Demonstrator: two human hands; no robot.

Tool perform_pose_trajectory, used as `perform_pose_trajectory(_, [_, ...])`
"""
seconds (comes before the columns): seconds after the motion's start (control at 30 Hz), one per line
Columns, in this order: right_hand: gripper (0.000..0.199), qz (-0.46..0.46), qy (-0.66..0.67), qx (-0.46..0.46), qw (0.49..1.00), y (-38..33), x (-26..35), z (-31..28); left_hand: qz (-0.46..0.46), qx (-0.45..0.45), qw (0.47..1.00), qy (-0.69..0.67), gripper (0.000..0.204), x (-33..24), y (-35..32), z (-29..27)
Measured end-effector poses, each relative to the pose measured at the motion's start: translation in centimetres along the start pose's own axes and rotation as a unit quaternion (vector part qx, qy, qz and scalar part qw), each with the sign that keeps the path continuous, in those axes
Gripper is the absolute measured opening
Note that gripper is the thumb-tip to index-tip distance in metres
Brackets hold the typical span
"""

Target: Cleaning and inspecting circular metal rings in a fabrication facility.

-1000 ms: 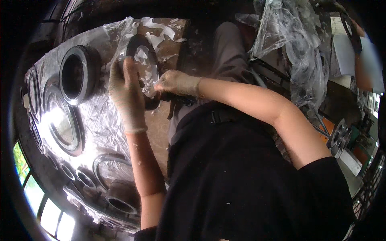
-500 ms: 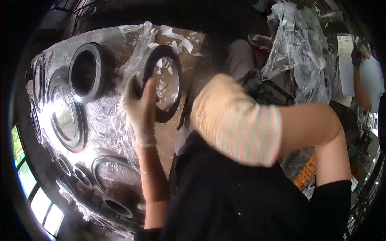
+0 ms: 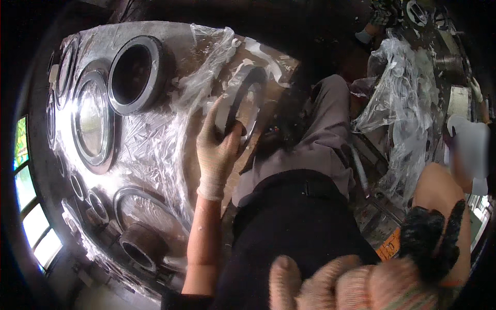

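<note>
My left hand (image 3: pixel 217 157), in a pale knit glove, grips the near rim of a dark ring (image 3: pixel 245 90), thumb at its inner edge and a finger along its outside. The ring is blurred over the table's right side, beside crumpled clear plastic film (image 3: pixel 214 62). At the lower edge, close to me, the knit-gloved fingers of my right hand (image 3: pixel 351 284) are bent and blurred. The palm and anything in it are hidden. Just right of these fingers is a black glove or black-gloved hand (image 3: pixel 429 237) before a bent bare arm; whose it is I cannot tell.
Several dark rings, such as a thick one (image 3: pixel 157 77) and a wide flat one (image 3: pixel 111 124), lie on the film-covered table (image 3: pixel 155 129). A short dark cylinder (image 3: pixel 139 245) stands nearer. More plastic film (image 3: pixel 403 108) hangs at the right. Another person (image 3: pixel 467 150) is at the right edge.
The view has shifted. The dark ring was sharp and broad; now it is blurred and looks narrower. My right hand has swung from beside the table to the lower edge, close to me.
</note>
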State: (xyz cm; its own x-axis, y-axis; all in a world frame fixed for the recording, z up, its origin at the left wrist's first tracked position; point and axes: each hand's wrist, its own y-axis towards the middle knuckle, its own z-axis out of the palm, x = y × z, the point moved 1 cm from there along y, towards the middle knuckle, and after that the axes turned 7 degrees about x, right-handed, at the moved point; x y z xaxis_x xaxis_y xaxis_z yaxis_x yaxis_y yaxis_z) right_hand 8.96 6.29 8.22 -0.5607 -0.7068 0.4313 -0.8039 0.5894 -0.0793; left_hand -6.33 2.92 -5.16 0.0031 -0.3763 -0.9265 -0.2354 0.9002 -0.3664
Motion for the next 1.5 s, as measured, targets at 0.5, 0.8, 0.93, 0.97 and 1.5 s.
perform_pose_trajectory(0.5, [0.032, 0.194, 0.226, -0.02, 0.954, 12.5, -10.3, 8.6, 0.094, -0.046, 0.986, 0.127, 0.023, 2.2, -2.2, 1.8])
perform_pose_trajectory(0.8, [0.027, -0.109, 0.026, -0.105, 0.988, 6.6, -0.7, 10.9, 0.117, -0.053, 0.987, 0.093, 0.025, 4.0, -3.1, 1.6])
perform_pose_trajectory(0.93, [0.03, 0.189, 0.25, -0.06, 0.948, 11.6, -11.1, 10.2, 0.094, -0.045, 0.988, 0.112, 0.03, 3.3, -3.2, 1.6])
perform_pose_trajectory(0.97, [0.03, 0.194, 0.25, -0.06, 0.947, 12.5, -13.0, 11.2, 0.083, -0.027, 0.989, 0.116, 0.029, 3.2, -3.2, 1.5])
perform_pose_trajectory(1.5, [0.036, 0.214, 0.331, -0.017, 0.919, 11.9, -17.8, 15.7, 0.101, -0.024, 0.986, 0.13, 0.025, 4.6, -3.9, 0.2])
